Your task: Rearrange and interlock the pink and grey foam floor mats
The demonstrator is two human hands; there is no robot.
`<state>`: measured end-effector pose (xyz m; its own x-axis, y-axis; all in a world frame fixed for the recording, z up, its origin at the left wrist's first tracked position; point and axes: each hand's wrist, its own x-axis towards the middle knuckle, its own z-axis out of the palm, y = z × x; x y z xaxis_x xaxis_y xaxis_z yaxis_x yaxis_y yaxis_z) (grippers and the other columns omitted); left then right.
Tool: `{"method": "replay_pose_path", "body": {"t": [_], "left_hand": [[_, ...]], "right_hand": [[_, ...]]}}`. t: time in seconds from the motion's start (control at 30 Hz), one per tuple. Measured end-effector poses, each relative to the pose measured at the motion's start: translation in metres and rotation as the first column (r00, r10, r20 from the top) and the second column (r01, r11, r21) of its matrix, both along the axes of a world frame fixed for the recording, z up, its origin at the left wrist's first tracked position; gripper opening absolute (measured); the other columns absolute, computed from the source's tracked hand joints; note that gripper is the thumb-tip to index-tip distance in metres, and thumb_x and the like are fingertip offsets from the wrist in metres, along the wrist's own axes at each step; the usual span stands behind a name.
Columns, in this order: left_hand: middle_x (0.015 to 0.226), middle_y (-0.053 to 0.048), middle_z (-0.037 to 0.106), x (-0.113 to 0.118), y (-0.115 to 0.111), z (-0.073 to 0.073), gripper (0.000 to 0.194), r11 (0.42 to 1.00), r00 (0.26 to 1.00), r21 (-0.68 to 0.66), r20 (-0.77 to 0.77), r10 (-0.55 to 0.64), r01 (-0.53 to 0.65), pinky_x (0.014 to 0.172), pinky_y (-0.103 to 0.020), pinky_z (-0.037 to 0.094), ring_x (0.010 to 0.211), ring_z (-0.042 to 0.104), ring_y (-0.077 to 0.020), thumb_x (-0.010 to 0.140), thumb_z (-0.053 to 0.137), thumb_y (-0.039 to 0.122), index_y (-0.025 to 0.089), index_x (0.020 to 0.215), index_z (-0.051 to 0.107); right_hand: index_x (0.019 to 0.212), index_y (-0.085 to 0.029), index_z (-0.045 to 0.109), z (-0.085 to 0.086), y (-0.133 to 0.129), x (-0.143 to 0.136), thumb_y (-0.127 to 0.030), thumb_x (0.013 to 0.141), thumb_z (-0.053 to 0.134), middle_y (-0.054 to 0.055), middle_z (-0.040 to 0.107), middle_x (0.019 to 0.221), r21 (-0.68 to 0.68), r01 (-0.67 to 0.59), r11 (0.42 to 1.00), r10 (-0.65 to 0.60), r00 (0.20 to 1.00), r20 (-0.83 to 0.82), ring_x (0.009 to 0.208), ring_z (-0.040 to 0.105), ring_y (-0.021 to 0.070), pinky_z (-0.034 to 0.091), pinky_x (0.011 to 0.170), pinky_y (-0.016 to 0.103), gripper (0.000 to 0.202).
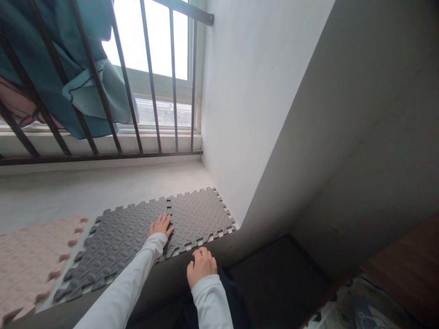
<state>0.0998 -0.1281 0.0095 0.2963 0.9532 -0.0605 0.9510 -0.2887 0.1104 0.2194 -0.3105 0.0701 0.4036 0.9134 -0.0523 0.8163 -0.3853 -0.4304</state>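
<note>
Two grey foam mats, interlocked along a toothed seam, lie on the pale floor by the white wall. The left hand presses flat, fingers spread, right on that seam. The right hand curls over the dark ledge just before the mats, gripping nothing else. A pink mat, cut off at left, lies apart. Black railing bars and a teal cloth stand beyond.

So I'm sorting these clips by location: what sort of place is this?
Probably a home, at a raised ledge by a window. Cloth hangs on the window bars, and the left hand presses interlocking grey foam mats on the ledge.
</note>
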Motion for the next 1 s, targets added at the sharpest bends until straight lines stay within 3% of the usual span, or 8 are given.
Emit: {"method": "replay_pose_path", "body": {"t": [0.07, 0.2, 0.33, 0.5, 0.6, 0.77, 1.0], "left_hand": [[0.142, -0.005, 0.025, 0.004, 0.0, 0.003, 0.05, 0.995, 0.999, -0.09, -0.038, 0.038, -0.041, 0.102, -0.047, 0.023, 0.13, 0.021, -0.0222, 0.083, 0.032, 0.034, 0.022, 0.13, 0.034], [0.144, -0.003, 0.021, 0.006, 0.003, 0.012, 0.05, 0.984, 0.994, -0.177, -0.113, -0.008, -0.012, 0.103, -0.046, 0.022, 0.13, 0.018, -0.0199, 0.083, 0.03, 0.039, 0.022, 0.131, 0.032], [0.139, -0.008, 0.032, 0.011, 0.015, 0.013, 0.052, 0.994, 0.994, -0.107, -0.111, 0.018, -0.03, 0.098, -0.045, 0.028, 0.124, 0.03, -0.0232, 0.079, 0.039, 0.044, 0.022, 0.126, 0.041], [0.145, -0.007, 0.014, 0.022, 0.033, 0.0, 0.061, 0.991, 0.991, -0.091, -0.106, 0.085, -0.095, 0.102, -0.049, 0.02, 0.131, 0.014, -0.0221, 0.081, 0.033, 0.046, 0.017, 0.134, 0.024], [0.143, -0.008, 0.022, 0.025, 0.042, 0.0, 0.056, 0.991, 0.992, -0.116, -0.116, 0.055, -0.068, 0.103, -0.046, 0.02, 0.13, 0.018, -0.0213, 0.083, 0.028, 0.043, 0.016, 0.132, 0.029], [0.13, -0.013, 0.042, 0.026, 0.058, 0.009, 0.052, 0.999, 0.996, -0.033, -0.088, 0.033, -0.036, 0.092, -0.04, 0.035, 0.116, 0.039, -0.0245, 0.083, 0.031, 0.042, 0.015, 0.126, 0.038], [0.131, -0.01, 0.041, 0.028, 0.08, 0.004, 0.041, 0.996, 0.994, 0.01, -0.063, 0.086, -0.086, 0.089, -0.044, 0.035, 0.116, 0.037, -0.0264, 0.082, 0.035, 0.041, 0.021, 0.114, 0.05]], "right_hand": [[0.087, -0.02, 0.06, 0.0, 0.0, 0.001, -0.018, 0.068, 0.047, 0.006, 0.058, 0.1, 0.0, -0.003, 1.0, 0.003, 1.0, -0.003, 0.092, 0.051, 0.0219, 0.038, 0.078, 0.035, 0.023], [0.087, -0.02, 0.06, 0.001, 0.003, 0.001, -0.017, 0.067, 0.047, 0.006, 0.058, 0.1, -0.01, 0.0, 1.0, 0.0, 1.0, -0.004, 0.093, 0.051, 0.0224, 0.039, 0.079, 0.036, 0.023], [0.087, -0.021, 0.06, -0.003, 0.006, 0.0, -0.017, 0.066, 0.048, 0.006, 0.058, 0.1, -0.023, 0.016, 1.0, -0.016, 1.0, -0.001, 0.094, 0.051, 0.023, 0.04, 0.079, 0.037, 0.024], [0.088, -0.022, 0.06, -0.011, 0.007, 0.002, -0.021, 0.065, 0.05, 0.006, 0.058, 0.101, -0.011, 0.019, 1.0, -0.019, 1.0, 0.004, 0.096, 0.051, 0.024, 0.039, 0.081, 0.04, 0.025], [0.093, -0.022, 0.06, -0.013, 0.012, 0.005, -0.021, 0.063, 0.05, 0.007, 0.057, 0.107, -0.041, 0.041, 0.998, -0.04, 0.999, 0.019, 0.102, 0.049, 0.0253, 0.038, 0.084, 0.041, 0.031], [0.105, -0.019, 0.058, -0.02, 0.03, 0.01, -0.019, 0.06, 0.05, 0.008, 0.046, 0.127, -0.047, 0.083, 0.995, -0.082, 0.996, 0.024, 0.118, 0.038, 0.0238, 0.033, 0.094, 0.039, 0.046], [0.124, -0.017, 0.044, -0.05, 0.053, 0.014, -0.026, 0.062, 0.052, 0.007, 0.022, 0.141, -0.169, 0.023, 0.985, -0.029, 0.999, -0.037, 0.129, 0.018, 0.0233, 0.021, 0.103, 0.042, 0.063]]}}
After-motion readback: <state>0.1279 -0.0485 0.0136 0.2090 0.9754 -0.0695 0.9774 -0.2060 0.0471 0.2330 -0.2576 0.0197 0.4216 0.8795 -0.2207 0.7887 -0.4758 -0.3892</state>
